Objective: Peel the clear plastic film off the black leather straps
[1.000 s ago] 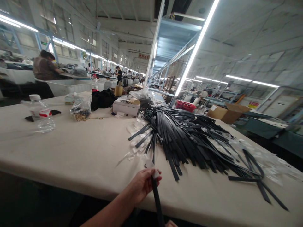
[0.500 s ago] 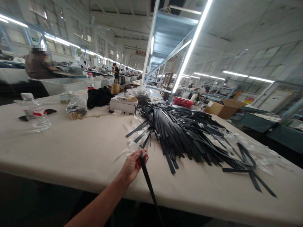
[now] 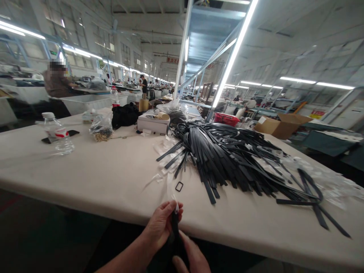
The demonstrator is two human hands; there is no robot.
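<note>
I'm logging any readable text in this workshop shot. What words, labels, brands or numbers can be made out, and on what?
Nothing can be read with certainty.
Red hanging sign far down the hall: characters too small and blurred.
Red-and-white label on the water bottle: print unreadable.
Red-and-yellow sign at the far right: blurred.
The black strap held by the left hand and right hand shows no text.

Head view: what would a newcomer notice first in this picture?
First the big heap of black straps, spread over the middle and right of the long cream table. Next, at the bottom edge, the left hand pinches one black strap at its top end in its fingers, and the right hand touches it lower down. A small black rectangular ring lies alone on the table just beyond them, and a plastic water bottle stands far left.
</note>
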